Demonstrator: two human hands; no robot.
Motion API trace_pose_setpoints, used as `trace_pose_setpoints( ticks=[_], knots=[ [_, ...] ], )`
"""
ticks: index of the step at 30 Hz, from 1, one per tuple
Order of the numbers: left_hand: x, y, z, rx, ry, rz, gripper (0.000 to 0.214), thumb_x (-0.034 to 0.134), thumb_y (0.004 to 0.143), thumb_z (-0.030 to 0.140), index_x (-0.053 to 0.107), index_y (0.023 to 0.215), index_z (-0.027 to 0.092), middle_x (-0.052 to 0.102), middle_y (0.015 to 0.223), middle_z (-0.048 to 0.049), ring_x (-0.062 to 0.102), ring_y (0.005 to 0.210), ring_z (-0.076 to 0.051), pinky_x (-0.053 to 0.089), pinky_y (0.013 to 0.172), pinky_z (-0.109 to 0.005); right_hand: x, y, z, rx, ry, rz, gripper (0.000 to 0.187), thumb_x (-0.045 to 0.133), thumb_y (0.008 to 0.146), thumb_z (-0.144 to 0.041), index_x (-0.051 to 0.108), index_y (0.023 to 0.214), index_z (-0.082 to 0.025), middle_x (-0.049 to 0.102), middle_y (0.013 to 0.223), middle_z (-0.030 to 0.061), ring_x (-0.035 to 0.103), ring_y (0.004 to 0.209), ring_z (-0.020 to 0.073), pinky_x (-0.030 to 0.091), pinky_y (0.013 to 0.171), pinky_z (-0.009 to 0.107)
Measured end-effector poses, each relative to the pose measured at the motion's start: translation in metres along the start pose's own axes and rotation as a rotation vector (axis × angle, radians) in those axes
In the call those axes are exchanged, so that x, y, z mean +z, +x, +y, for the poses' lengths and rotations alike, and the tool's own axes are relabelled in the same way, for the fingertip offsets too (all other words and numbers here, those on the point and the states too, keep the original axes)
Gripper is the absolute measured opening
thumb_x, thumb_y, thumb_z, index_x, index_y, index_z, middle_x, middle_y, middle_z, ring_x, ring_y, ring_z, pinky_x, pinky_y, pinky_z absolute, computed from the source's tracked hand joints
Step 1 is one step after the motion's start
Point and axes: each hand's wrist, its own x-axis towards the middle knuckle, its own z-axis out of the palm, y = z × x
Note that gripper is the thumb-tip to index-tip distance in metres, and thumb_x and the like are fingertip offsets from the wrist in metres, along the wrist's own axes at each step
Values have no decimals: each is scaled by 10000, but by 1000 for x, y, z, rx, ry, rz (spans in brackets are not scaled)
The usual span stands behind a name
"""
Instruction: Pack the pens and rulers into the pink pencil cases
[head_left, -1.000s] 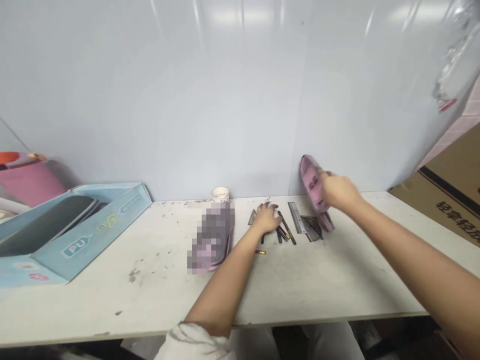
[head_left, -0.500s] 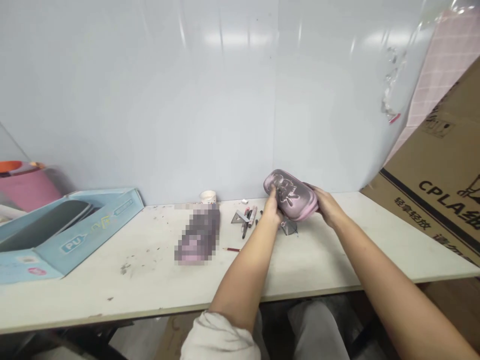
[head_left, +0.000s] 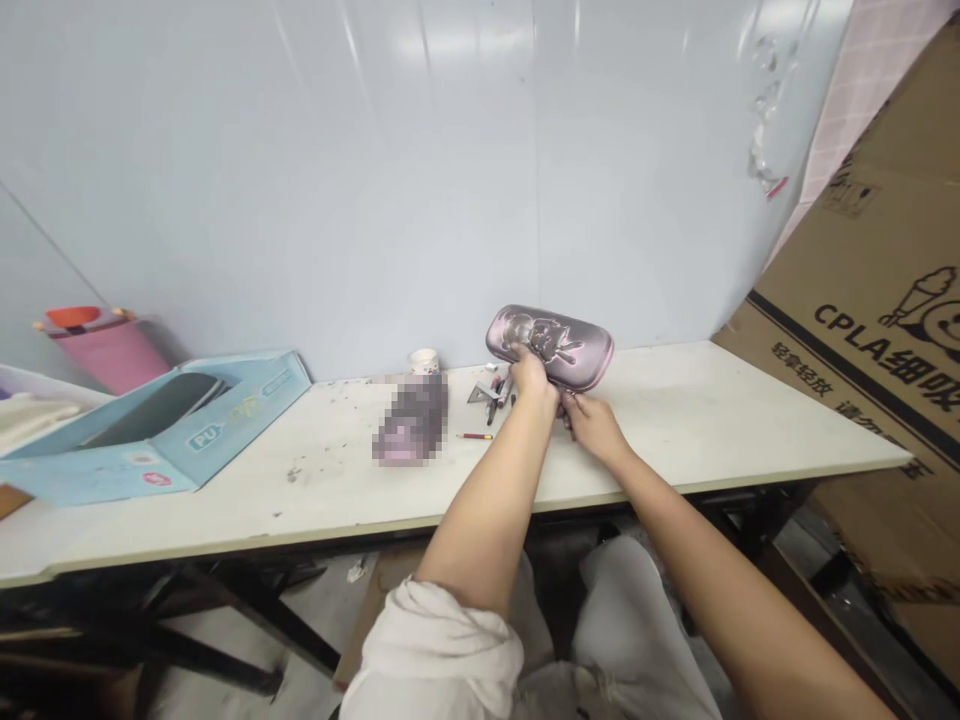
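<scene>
Pencil case [head_left: 550,345], pink-grey moulded shell, held tilted above the rear of the table [head_left: 675,410]. Left hand [head_left: 534,374]: fingers curled over the case's lower front, holding it. Right hand [head_left: 594,426]: fingers nearly closed at the case's lower edge; grip cannot be confirmed. Just left of the case: pens [head_left: 495,396] and a set square [head_left: 480,396]. Further left: a pencil [head_left: 474,436], a pixelated pouch [head_left: 411,420] and a paper cup [head_left: 424,361]. Well left: a blue box [head_left: 225,420]. Right: a carton [head_left: 862,300].

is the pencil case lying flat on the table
No, the left hand and right hand hold the pencil case tilted up, its face toward the camera.
</scene>
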Motion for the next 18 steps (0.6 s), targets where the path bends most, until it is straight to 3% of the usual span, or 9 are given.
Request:
trace_pose_setpoints(
  ticks=[2,4,8,11,14,17,18],
  knots=[
    [-4,-5,8,117,155,104,563,317,842,570,425,1150,112,539,1198,-164,548,1072,-201,432,876,-300,-14,-12,-1,-63,-109,-71,434,363,816,-538,524,614,-190,513,521,-22,479,467,95,383,498,215],
    [-7,-11,17,293,295,82,543,351,838,557,411,1168,129,555,1178,-150,542,1080,-205,412,894,-293,-34,-19,1,-24,-76,-65,444,358,809,-557,509,611,-190,488,500,-29,460,451,94,370,472,214],
    [-6,-30,29,635,579,-217,471,377,857,483,391,1227,192,594,1132,-99,538,1084,-233,383,913,-311,-91,-12,8,68,10,-26,429,426,768,-565,440,557,-190,393,441,-51,359,401,75,295,412,211],
    [-1,-48,33,751,753,-487,539,410,845,478,314,1313,228,608,1121,-78,544,1069,-266,382,901,-336,-140,10,1,125,-89,-32,409,429,763,-537,429,538,-196,360,419,-51,306,384,72,238,397,224],
    [7,-59,35,828,998,-758,611,474,805,495,331,1329,215,625,1087,-98,561,1029,-299,380,886,-346,-183,39,-23,74,-245,98,394,391,780,-515,419,536,-207,382,448,-34,304,400,76,226,417,240],
    [20,-58,33,868,1231,-982,624,527,772,488,376,1312,215,650,999,-114,574,992,-305,373,887,-352,-200,68,-54,49,-374,24,326,533,731,-430,494,510,-193,450,481,-12,374,470,90,296,499,255],
    [26,-56,30,867,1284,-1021,611,546,763,475,397,1298,220,653,975,-116,572,992,-306,366,898,-359,-199,76,-62,-22,-606,-33,277,543,735,-372,525,520,-199,492,510,1,418,513,108,339,557,273]
  ],
)
